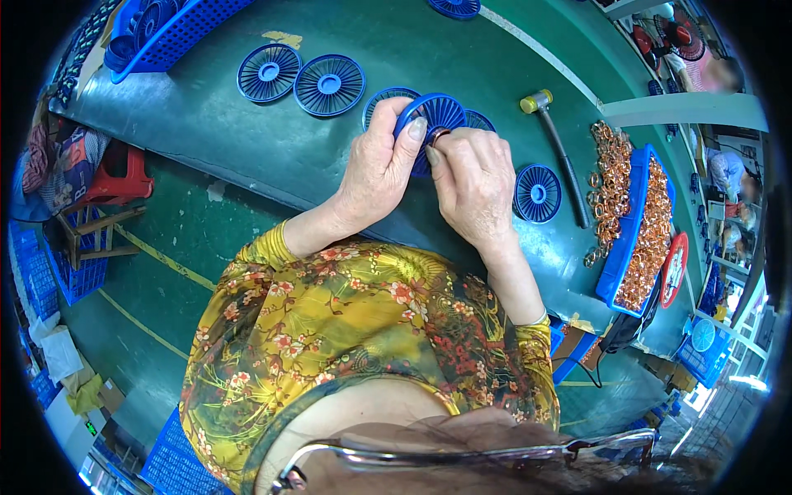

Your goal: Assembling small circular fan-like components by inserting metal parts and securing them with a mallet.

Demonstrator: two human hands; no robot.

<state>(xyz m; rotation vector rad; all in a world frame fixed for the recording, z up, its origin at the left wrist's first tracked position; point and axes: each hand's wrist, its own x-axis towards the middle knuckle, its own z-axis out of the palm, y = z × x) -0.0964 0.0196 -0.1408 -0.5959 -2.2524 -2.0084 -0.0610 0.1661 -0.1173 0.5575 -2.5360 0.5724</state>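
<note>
My left hand (379,169) grips the rim of a blue plastic spoked disc (435,109), which is tilted up over the table. The fingers of my right hand (478,177) are pinched around a small copper-coloured ring (440,134) against the middle of that disc. Part of the ring is hidden by my fingers. Behind my hands lie more such discs, one (386,100) partly covered by my left hand. Another spoked disc (537,194) lies flat to the right of my right hand.
Two blue discs (329,85) lie farther left, near a blue basket (177,45) of parts. On the right are a hammer (561,148) with a yellow head, a loose heap of copper rings (612,177) and a blue tray (629,231) full of them. A red stool (124,175) stands left.
</note>
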